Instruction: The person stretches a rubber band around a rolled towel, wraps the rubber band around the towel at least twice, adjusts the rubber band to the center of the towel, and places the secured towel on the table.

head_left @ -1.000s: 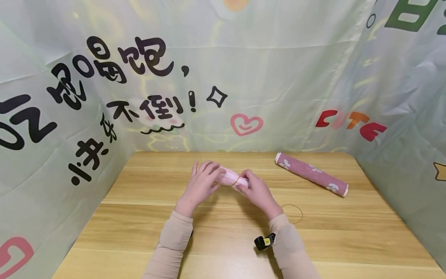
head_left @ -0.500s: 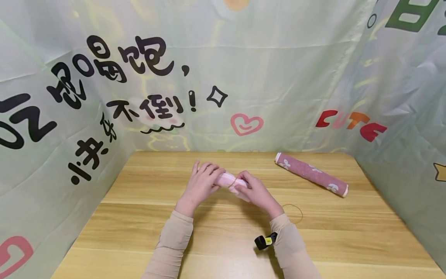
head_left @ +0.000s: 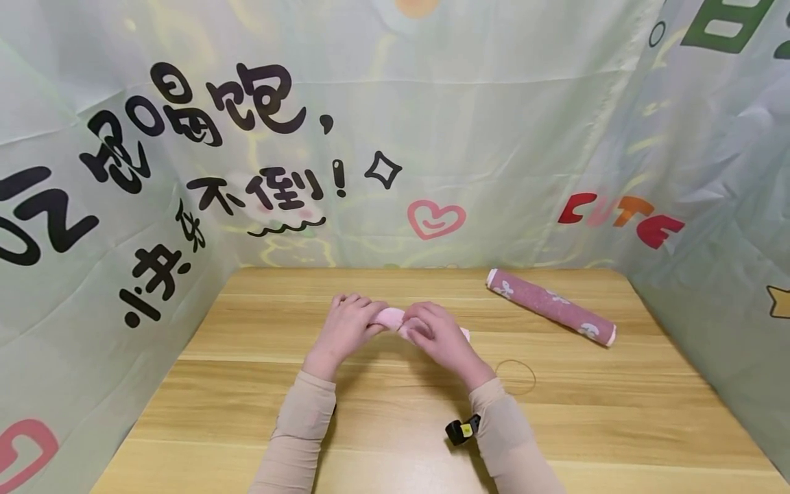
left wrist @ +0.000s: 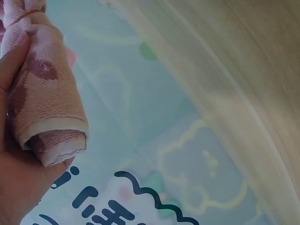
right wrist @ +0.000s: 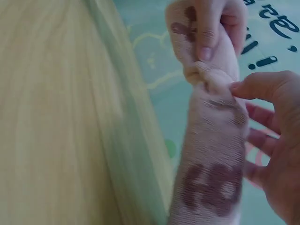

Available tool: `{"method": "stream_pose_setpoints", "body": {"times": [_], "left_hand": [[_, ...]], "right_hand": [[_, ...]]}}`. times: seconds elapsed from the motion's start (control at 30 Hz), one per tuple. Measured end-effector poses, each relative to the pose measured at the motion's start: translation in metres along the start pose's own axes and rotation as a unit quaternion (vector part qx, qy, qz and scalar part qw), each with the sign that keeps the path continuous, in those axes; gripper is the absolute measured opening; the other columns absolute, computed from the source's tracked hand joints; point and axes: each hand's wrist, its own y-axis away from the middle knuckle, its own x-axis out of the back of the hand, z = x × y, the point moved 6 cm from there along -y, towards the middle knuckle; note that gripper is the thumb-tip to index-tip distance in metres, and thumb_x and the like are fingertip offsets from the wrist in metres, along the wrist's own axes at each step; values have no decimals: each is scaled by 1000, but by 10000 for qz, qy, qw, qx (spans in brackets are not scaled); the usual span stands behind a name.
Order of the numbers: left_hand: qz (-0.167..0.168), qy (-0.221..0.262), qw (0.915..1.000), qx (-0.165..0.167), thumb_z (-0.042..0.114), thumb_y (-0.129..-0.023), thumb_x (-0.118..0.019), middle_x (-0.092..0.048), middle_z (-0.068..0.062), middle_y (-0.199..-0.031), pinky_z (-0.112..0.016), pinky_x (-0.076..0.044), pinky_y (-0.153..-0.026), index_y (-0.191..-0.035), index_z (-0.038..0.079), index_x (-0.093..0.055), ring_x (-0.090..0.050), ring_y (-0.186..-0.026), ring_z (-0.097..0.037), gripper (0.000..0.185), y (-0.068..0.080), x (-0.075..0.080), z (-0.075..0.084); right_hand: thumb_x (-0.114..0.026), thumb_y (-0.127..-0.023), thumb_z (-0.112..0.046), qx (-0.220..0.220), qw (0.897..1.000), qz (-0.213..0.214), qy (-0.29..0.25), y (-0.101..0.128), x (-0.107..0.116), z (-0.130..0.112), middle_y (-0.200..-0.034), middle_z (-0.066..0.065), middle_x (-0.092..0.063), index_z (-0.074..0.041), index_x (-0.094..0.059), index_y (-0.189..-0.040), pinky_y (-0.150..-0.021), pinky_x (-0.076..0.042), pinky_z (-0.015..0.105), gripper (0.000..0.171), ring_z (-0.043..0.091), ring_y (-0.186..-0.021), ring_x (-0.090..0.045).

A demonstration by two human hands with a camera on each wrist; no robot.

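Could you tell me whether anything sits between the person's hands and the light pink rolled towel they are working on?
Nothing visible does. The left hand and right hand both already grip the rolled towel, one at each end. The darker rolled towel and the loose rubber band lie apart on the table, off to the right.

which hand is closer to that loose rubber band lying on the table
Right. The right hand grips the light pink rolled towel just left of the rubber band; the left hand holds the towel's far end, farther left.
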Motion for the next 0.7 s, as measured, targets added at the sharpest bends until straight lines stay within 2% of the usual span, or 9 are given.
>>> {"method": "stream_pose_setpoints", "body": {"times": [0.07,0.13,0.27,0.4,0.57,0.7], "left_hand": [[-218,19,9997,130,42,-83,-72,-74,0,-101,-49,-42,-90,-112,21,-70,-63,-95,-21,35,0,-1,-2],[-412,28,9989,228,43,-85,-70,-73,1,-103,-49,-42,-92,-112,21,-71,-63,-96,-20,35,0,-1,-3],[-778,184,9961,383,42,-87,-68,-73,2,-105,-49,-40,-94,-112,23,-71,-61,-96,-20,32,0,-2,-4],[-1078,368,9925,454,44,-87,-66,-73,3,-105,-49,-38,-97,-110,25,-72,-60,-97,-20,30,1,-5,-5],[-1270,493,9899,397,42,-90,-65,-74,3,-104,-50,-37,-99,-106,24,-72,-61,-100,-20,26,1,-8,-4],[-1281,556,9896,357,40,-92,-63,-73,3,-103,-51,-37,-99,-105,23,-72,-60,-99,-20,24,1,-9,-2]], "right_hand": [[-75,-84,-9,319,9992,111,194,0,-3,-5,-115,9,-66,-12,-69,-101,-96,-50,45,19,28,-110,-60],[-76,-83,-12,430,9980,135,438,0,-6,-7,-115,8,-66,-14,-70,-100,-95,-51,44,18,28,-110,-60],[-77,-83,-18,360,9965,20,750,1,-12,-7,-116,7,-67,-17,-70,-99,-96,-50,46,17,28,-110,-60],[-76,-84,-21,228,9960,-200,835,1,-16,-7,-116,6,-67,-17,-68,-95,-96,-49,50,14,28,-110,-60],[-74,-86,-20,179,9945,-427,938,1,-18,-7,-113,3,-67,-17,-63,-95,-90,-51,47,14,26,-106,-60],[-73,-85,-18,163,9935,-532,992,1,-18,-7,-109,2,-67,-16,-60,-94,-88,-51,43,15,24,-102,-61]]}}
